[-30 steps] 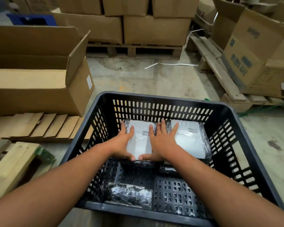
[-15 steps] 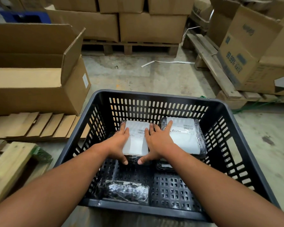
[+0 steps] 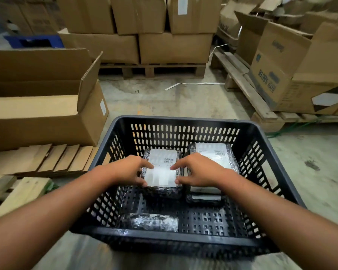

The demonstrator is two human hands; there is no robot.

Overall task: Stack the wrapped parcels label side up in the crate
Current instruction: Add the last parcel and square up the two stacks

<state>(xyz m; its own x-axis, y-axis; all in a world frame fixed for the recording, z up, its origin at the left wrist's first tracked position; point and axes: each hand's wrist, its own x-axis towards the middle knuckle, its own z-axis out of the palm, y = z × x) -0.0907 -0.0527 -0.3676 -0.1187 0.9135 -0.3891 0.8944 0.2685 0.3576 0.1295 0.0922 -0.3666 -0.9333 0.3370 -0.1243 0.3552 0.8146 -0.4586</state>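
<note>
A black slotted crate (image 3: 183, 121) sits on the floor in front of me. Inside, at the back left, a wrapped parcel (image 3: 162, 168) lies with its white label up on top of another dark parcel. My left hand (image 3: 129, 170) holds its left edge and my right hand (image 3: 195, 170) holds its right edge, fingers curled around the sides. To the right stands a second stack, its top parcel (image 3: 213, 152) label up. A dark wrapped parcel (image 3: 150, 222) lies by the near wall with no label showing.
An open cardboard box (image 3: 43, 106) stands to the left, with flattened cardboard sheets (image 3: 47, 158) and a wooden pallet (image 3: 18, 193) beside it. Stacked cartons on pallets (image 3: 137, 39) line the back and the right (image 3: 293, 75). Bare concrete floor (image 3: 174, 102) lies beyond the crate.
Both hands have gone from lying flat on the left parcel's label to gripping its side edges, which leaves the label uncovered. The camera has tilted a little.
</note>
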